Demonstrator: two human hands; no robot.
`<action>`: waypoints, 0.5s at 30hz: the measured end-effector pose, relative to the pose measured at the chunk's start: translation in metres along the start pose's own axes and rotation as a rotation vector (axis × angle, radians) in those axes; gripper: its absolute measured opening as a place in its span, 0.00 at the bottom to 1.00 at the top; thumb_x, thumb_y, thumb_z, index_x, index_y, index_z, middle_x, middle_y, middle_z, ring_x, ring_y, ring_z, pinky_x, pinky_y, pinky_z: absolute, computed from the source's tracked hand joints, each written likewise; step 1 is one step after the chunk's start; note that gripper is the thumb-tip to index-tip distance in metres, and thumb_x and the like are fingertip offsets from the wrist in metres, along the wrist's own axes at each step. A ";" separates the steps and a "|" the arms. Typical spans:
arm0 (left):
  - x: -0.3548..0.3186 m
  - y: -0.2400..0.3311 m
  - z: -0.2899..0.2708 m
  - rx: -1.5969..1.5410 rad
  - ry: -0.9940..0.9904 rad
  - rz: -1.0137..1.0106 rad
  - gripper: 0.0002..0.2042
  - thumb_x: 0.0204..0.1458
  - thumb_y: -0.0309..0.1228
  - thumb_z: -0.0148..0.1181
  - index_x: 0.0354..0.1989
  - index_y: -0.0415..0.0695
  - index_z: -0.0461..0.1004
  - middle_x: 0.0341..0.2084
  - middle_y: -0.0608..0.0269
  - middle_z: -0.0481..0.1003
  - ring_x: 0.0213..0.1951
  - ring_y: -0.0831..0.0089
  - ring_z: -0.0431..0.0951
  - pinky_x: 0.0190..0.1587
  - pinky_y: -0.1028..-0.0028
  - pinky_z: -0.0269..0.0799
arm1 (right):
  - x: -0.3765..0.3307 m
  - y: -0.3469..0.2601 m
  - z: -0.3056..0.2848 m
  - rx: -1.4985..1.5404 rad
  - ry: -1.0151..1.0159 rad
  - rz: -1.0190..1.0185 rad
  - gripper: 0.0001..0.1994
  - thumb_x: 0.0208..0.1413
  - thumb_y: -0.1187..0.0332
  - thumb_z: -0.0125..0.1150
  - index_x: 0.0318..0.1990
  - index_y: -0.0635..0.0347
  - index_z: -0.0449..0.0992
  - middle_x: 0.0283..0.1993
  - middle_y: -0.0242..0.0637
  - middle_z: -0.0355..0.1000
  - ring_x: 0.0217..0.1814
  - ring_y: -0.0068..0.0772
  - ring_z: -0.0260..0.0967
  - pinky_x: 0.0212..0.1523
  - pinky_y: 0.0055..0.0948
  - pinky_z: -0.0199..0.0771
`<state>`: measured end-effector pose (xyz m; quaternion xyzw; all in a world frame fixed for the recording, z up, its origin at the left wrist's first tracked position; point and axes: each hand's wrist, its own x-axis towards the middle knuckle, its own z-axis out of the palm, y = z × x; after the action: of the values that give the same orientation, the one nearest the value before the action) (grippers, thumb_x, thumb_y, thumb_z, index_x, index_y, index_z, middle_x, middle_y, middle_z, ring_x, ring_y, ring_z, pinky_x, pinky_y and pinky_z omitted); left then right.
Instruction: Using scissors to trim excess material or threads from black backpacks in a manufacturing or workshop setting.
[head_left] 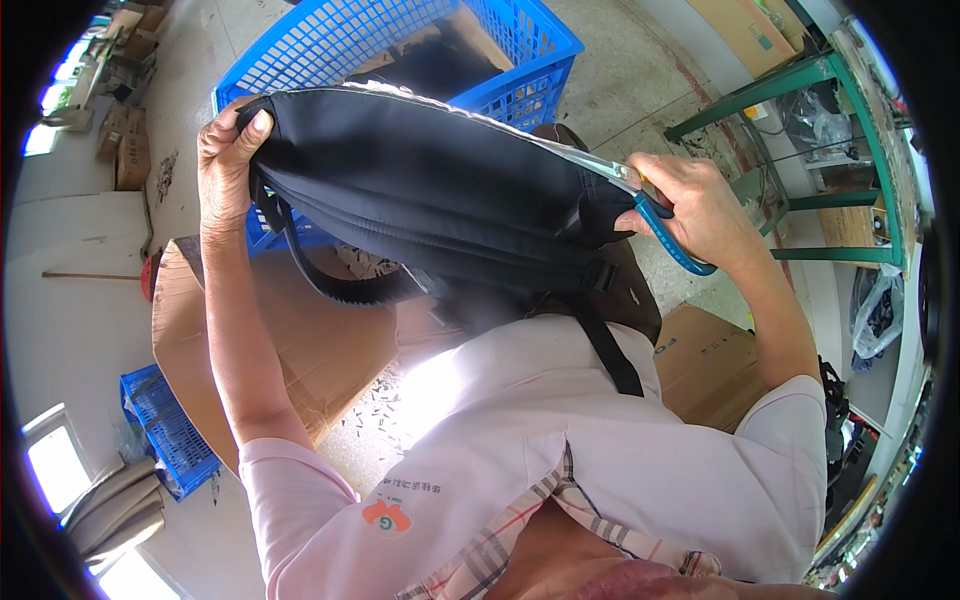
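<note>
A black fabric bag with straps (400,170), which looks like a backpack, stretches across between my two hands above my lap. My left hand (228,165) is closed on its left end, thumb on top. My right hand (690,205) grips a pair of scissors (672,232) with blue handles; their metal blades lie along the bag's far edge, pointing left. That hand's fingers are also at the bag's right corner. A pale, ragged line runs along the far edge. One black strap (605,345) hangs down over my shirt, and another loops below the bag on the left.
Beyond the bag stands a blue plastic crate (540,75) with dark material inside. Flattened cardboard (270,345) lies at the left, more cardboard (710,365) at the right. A green metal-framed rack (840,150) stands at the right. A second blue crate (170,430) is at the lower left.
</note>
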<state>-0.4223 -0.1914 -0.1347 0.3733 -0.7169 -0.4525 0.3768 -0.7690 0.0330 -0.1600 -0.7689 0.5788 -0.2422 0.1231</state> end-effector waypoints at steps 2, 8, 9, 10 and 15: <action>0.000 0.000 0.000 -0.058 0.000 -0.005 0.13 0.41 0.33 0.63 0.33 0.39 0.74 0.24 0.70 0.73 0.30 0.82 0.67 0.40 0.81 0.60 | 0.000 0.000 0.001 -0.034 -0.011 -0.004 0.22 0.37 0.52 0.63 0.28 0.61 0.66 0.20 0.39 0.68 0.20 0.37 0.66 0.22 0.29 0.65; -0.003 0.001 -0.001 -0.075 -0.022 0.029 0.13 0.41 0.33 0.63 0.33 0.38 0.74 0.24 0.69 0.73 0.30 0.81 0.67 0.40 0.81 0.60 | 0.009 0.000 -0.002 -0.026 0.025 -0.049 0.22 0.36 0.52 0.64 0.29 0.61 0.66 0.21 0.37 0.68 0.21 0.37 0.67 0.24 0.29 0.67; -0.003 0.001 0.000 -0.075 -0.025 0.030 0.13 0.41 0.33 0.63 0.33 0.38 0.74 0.24 0.69 0.73 0.30 0.81 0.67 0.40 0.81 0.60 | 0.013 -0.003 -0.002 -0.013 0.020 -0.035 0.22 0.36 0.52 0.64 0.29 0.60 0.66 0.22 0.37 0.68 0.22 0.36 0.67 0.24 0.29 0.67; -0.004 0.002 0.002 -0.073 -0.022 0.044 0.13 0.41 0.33 0.63 0.33 0.38 0.74 0.25 0.69 0.73 0.30 0.81 0.68 0.40 0.81 0.60 | 0.016 -0.005 -0.002 0.001 0.016 -0.021 0.22 0.35 0.52 0.64 0.29 0.60 0.66 0.23 0.36 0.69 0.23 0.36 0.68 0.25 0.30 0.67; -0.009 0.001 -0.001 -0.058 -0.005 0.050 0.13 0.40 0.33 0.63 0.33 0.38 0.74 0.25 0.69 0.73 0.30 0.81 0.68 0.40 0.81 0.61 | 0.024 -0.003 0.000 -0.008 -0.042 -0.023 0.23 0.35 0.51 0.64 0.29 0.60 0.66 0.24 0.35 0.69 0.24 0.36 0.68 0.25 0.31 0.68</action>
<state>-0.4180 -0.1841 -0.1354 0.3432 -0.7135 -0.4642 0.3970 -0.7615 0.0113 -0.1537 -0.7809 0.5681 -0.2250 0.1295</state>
